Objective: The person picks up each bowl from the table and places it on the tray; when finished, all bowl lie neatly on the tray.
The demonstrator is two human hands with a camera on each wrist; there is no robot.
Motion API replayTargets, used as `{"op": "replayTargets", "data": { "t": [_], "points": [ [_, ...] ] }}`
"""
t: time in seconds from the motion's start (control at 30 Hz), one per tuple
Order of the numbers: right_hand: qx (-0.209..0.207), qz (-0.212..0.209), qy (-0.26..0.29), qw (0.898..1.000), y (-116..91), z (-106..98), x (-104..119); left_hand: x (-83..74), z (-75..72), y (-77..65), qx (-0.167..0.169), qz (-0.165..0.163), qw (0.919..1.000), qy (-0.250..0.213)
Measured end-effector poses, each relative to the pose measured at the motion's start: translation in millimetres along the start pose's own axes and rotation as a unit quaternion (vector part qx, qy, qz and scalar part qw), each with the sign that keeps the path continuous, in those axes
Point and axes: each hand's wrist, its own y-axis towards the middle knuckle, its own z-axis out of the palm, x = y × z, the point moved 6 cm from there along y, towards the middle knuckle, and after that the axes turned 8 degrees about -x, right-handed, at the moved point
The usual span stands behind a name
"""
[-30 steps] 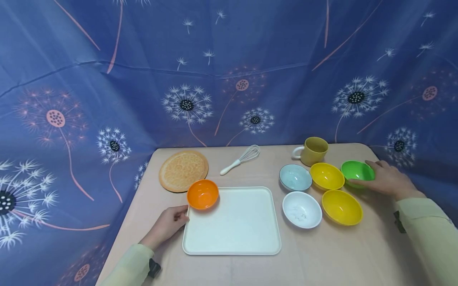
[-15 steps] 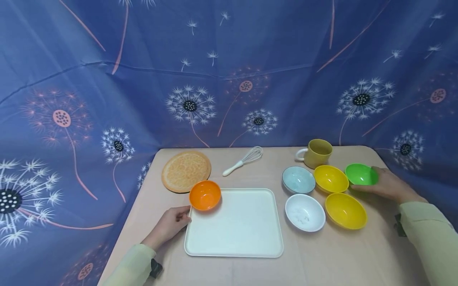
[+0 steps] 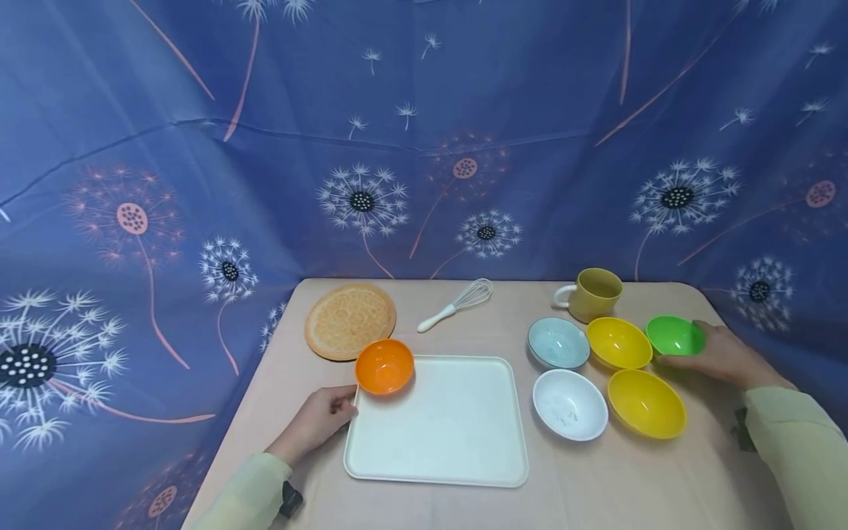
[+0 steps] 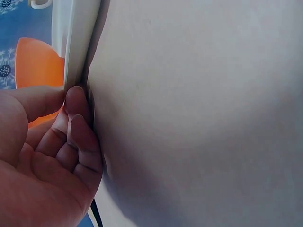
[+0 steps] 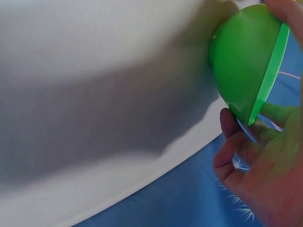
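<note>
At the tray's left edge, my left hand (image 3: pixel 316 421) pinches the rim of the white tray (image 3: pixel 440 442). In the left wrist view the thumb lies on the rim's upper side, and the curled fingers (image 4: pixel 78 101) are at its underside. An orange bowl (image 3: pixel 384 368) stands on the tray's far left corner, just above that hand. Far to the right, my right hand (image 3: pixel 725 357) holds a green bowl (image 3: pixel 674 336) by its side. The right wrist view shows the green bowl (image 5: pixel 248 59) upright on the table, with thumb and fingers spread around its rim.
Left of the green bowl are two yellow bowls (image 3: pixel 619 344) (image 3: pixel 645 405), a light blue bowl (image 3: pixel 559 344) and a white bowl (image 3: pixel 570 406). A mustard mug (image 3: pixel 596 296) stands behind them. A whisk (image 3: pixel 457 304) and a round pizza-like board (image 3: pixel 350 320) lie along the back.
The head view has tilted slightly, so everything appears a little lower and further right. The right hand's fingers have slid slightly outward along the green bowl's side; the left hand stays on the tray.
</note>
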Motion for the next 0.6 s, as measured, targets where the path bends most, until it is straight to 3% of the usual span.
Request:
{"op": "replayTargets", "data": {
  "t": [0.43,0.6],
  "points": [
    [-0.028,0.015,0.004,0.999,-9,1,-4,-2.6,0.5,-1.9,-0.003,0.001,1.0,0.005],
    [-0.04,0.017,0.011,0.999,-16,-9,-6,-3.3,0.5,-1.6,0.002,0.003,1.0,0.008]
  ]
}}
